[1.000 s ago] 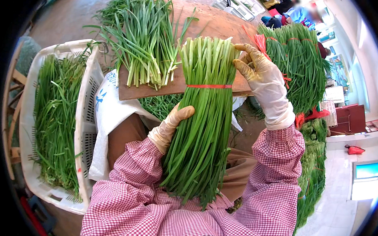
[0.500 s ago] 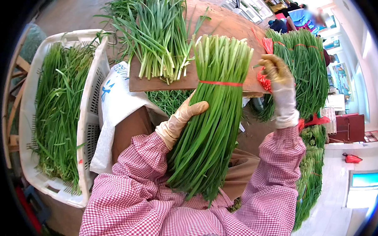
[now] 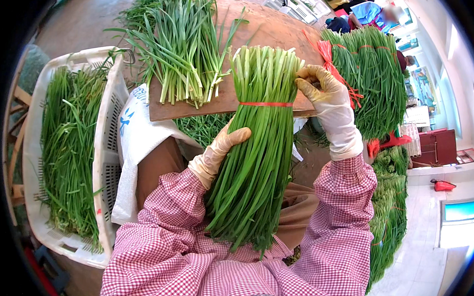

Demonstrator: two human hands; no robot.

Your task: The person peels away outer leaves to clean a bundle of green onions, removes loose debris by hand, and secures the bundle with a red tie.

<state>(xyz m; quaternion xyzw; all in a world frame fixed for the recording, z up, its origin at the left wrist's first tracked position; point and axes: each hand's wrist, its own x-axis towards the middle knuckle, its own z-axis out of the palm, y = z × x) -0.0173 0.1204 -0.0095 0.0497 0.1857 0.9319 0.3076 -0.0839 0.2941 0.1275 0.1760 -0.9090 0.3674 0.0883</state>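
Observation:
A thick bundle of garlic chives (image 3: 255,148) stands tilted before me, pale cut stems at the top and green leaves hanging towards my lap. A red tie (image 3: 266,104) circles it below the stem ends. My left hand (image 3: 220,150), in a pale glove, is wrapped round the bundle's left side under the tie, thumb in front. At the upper right edge of the stems, my gloved right hand (image 3: 326,93) is closed in a pinch, fingertips touching the outer stems. Whether a single stem is between those fingers is hard to see.
Loose chives (image 3: 182,57) lie on the wooden board (image 3: 288,30). Red ties (image 3: 329,57) hang by tied bundles (image 3: 372,79) at the right. A white crate (image 3: 102,143) of chives stands left, beside a white sack (image 3: 135,139). More bundles (image 3: 388,216) lie lower right; people are behind.
My right hand has moved left and slightly down, from apart in the air to the bundle's stem edge. The bundle and my left hand have shifted slightly left in view.

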